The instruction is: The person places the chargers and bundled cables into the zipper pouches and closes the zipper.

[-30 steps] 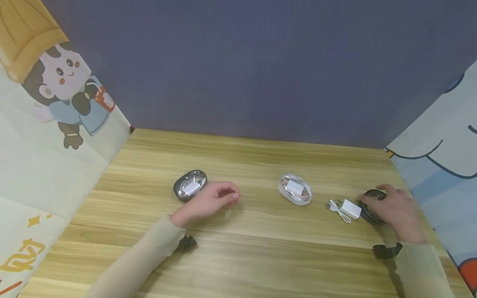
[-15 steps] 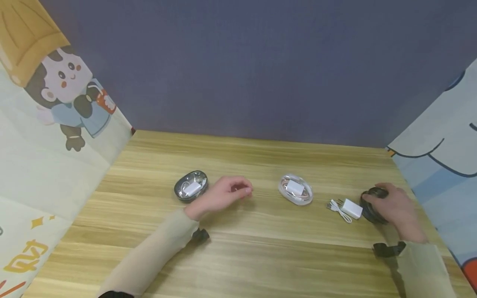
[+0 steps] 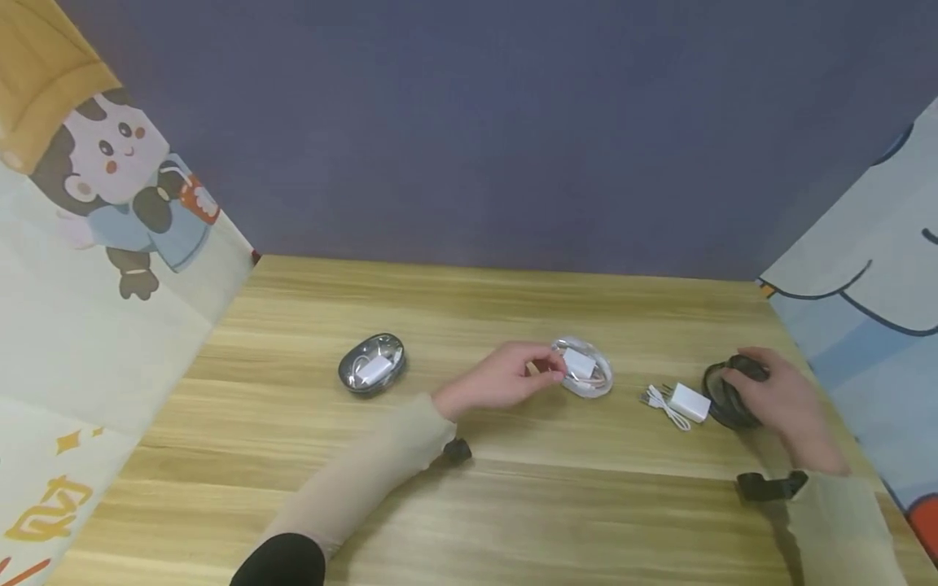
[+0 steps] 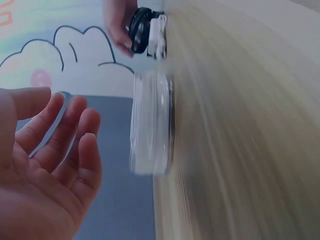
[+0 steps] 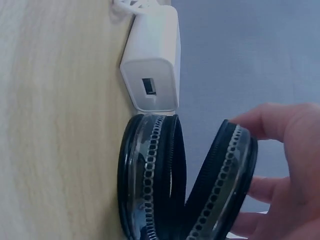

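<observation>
My left hand is at the left edge of a clear round case with a white charger and coiled cable inside. In the left wrist view, its loosely bent fingers hang beside the clear case with nothing in them. At the right, my right hand grips the lid of a black zip case. The right wrist view shows that zip case unzipped and spread in a V, fingers behind the lid. Just left of it lie a white charger plug and a bundled white cable.
A second black case with a clear top lies at the left, a white charger visible inside. The wooden table ends at a grey-blue panel behind. Printed sheets flank both sides.
My left hand has moved right, from beside the left black case to the clear case. The right hand stays at the black zip case, whose lid now stands more raised.
</observation>
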Motion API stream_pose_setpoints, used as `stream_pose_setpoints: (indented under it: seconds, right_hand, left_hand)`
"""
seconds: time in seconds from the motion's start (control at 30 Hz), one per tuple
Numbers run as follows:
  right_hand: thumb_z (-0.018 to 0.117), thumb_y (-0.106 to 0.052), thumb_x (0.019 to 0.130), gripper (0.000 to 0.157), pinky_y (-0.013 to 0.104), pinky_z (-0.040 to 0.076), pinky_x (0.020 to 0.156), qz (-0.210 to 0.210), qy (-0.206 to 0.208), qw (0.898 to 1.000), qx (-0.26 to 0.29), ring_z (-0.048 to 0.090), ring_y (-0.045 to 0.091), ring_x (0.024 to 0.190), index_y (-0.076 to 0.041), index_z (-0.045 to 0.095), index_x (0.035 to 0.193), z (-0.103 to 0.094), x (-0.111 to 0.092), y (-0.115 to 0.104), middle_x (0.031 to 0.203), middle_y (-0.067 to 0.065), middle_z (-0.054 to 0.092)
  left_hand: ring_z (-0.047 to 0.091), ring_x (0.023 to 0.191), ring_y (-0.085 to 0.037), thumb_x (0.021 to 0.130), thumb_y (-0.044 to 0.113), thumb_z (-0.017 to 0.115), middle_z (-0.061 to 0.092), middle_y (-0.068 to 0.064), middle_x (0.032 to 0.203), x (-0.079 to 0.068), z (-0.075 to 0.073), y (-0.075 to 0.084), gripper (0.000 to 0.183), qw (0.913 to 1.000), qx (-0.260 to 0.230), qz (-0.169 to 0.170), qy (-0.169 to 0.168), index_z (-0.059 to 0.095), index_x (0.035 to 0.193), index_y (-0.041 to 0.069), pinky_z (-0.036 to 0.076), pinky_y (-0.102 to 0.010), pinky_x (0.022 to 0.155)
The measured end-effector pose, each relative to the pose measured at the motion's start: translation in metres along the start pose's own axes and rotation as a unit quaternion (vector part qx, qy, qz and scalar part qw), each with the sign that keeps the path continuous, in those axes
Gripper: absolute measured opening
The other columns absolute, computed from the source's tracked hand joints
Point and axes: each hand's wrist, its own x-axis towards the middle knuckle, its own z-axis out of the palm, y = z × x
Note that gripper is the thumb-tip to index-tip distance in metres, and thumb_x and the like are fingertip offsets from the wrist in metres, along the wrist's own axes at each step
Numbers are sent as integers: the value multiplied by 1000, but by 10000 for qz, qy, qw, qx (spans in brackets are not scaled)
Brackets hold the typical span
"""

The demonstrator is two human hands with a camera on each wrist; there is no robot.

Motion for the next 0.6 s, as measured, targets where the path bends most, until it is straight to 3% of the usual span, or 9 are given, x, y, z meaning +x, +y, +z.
stream_pose_setpoints:
  seconds: [0.2,0.33,0.47,0.6]
  right_hand:
    - [51,-41,102,67,73,35,90,-56,41,9996,278,35,63,122,7,36,147,0,0,-4,143,41,35]
    - [49,-42,102,68,72,35,92,41,-4,9989,476,35,62,124,6,34,149,2,0,-6,144,40,35]
    - [49,-42,102,69,73,33,94,109,-13,9988,484,34,62,126,6,33,149,3,0,-9,144,40,35]
    - [49,-43,102,69,73,33,93,102,-67,9987,497,33,62,126,5,33,149,3,0,-12,144,40,35]
  left_hand:
    - [56,85,0,99,18,65,65,10,100,23,17,13,12,9976,430,463,-291,70,107,11,50,-13,73]
    - [53,88,5,100,21,63,63,14,100,40,28,24,13,9892,1118,793,-513,70,108,14,46,-10,78]
    - [53,91,7,100,24,62,61,17,99,59,41,36,14,9779,1781,709,-836,70,110,18,42,-8,81]
    - [55,94,4,99,29,63,63,18,103,76,57,41,16,9593,2519,516,-1164,70,111,22,43,-11,84]
